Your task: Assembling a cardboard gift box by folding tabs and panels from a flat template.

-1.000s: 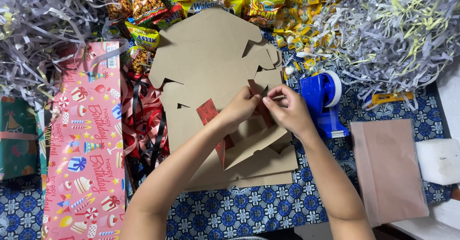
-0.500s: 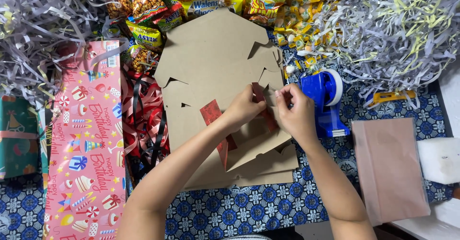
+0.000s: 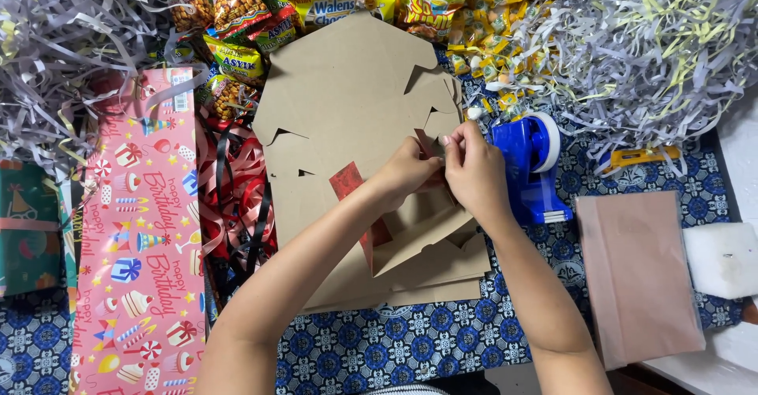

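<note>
Head view: left hand (image 3: pixel 407 172) and right hand (image 3: pixel 474 170) pinch red paper (image 3: pixel 347 182) over cardboard sheets (image 3: pixel 347 103) on blue patterned cloth (image 3: pixel 395 340)

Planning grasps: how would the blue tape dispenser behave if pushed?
The blue tape dispenser looks rigid plastic with a flat base, so it would probably slide rather than roll. It stands narrow and fairly tall, so a high sideways push might tip it.
</note>
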